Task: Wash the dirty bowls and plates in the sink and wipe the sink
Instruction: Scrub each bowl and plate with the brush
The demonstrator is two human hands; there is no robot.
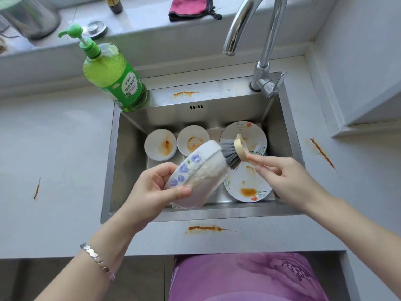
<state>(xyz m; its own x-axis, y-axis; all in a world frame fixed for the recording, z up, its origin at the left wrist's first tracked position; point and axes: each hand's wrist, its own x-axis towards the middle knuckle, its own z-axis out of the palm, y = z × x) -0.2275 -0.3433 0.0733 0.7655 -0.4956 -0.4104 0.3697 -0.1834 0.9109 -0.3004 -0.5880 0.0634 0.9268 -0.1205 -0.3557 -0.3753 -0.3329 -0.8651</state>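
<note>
Grey counter [54,148], steel sink [128,170] set in at centre frame. Left hand [149,192] grips the flowered bowl [199,170] at its base: thumb across the near wall, fingers curled behind. The bowl is tilted on its side above the basin with its mouth to the right and suds on its outer wall. Right hand [288,179] pinches the wooden knob of the dish brush [233,153], a narrow grip between thumb and fingertips. Grey bristles touch the bowl's rim.

In the basin:
- left small bowl [160,144] and right small bowl [193,143], side by side, orange-stained
- upper plate [247,131] at right
- lower plate [245,185], stained, partly under the held bowl

Green soap bottle [112,74] on the sink's upper-left corner. Faucet [260,40] upper right. Orange smear [206,228] on the counter's near edge.
</note>
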